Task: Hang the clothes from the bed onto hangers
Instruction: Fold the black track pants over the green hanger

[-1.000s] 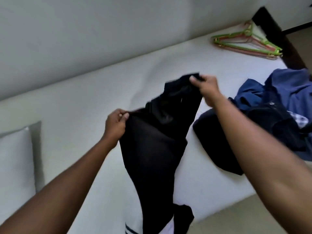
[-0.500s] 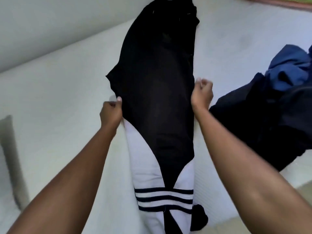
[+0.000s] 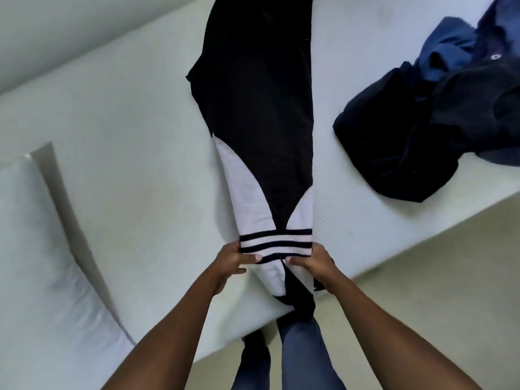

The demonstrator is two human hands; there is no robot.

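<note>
Hands (image 3: 232, 263) on striped garment (image 3: 261, 122), white bed (image 3: 126, 130)

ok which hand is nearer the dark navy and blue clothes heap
Right. The right hand is below-left of the dark navy and blue clothes heap; the left hand lies further left.

1. Your left hand (image 3: 233, 263) and right hand (image 3: 315, 263) are bare, with short-trimmed thumbnails.
2. Your left forearm (image 3: 174, 327) and right forearm (image 3: 380, 325) are uncovered from the wrist to the bottom edge of the view.
3. Your legs wear slim blue denim jeans (image 3: 304, 358), paler along the front of the right leg.
4. The left leg of the jeans sits in shadow and reads darker; your footwear cannot be made out.
</note>
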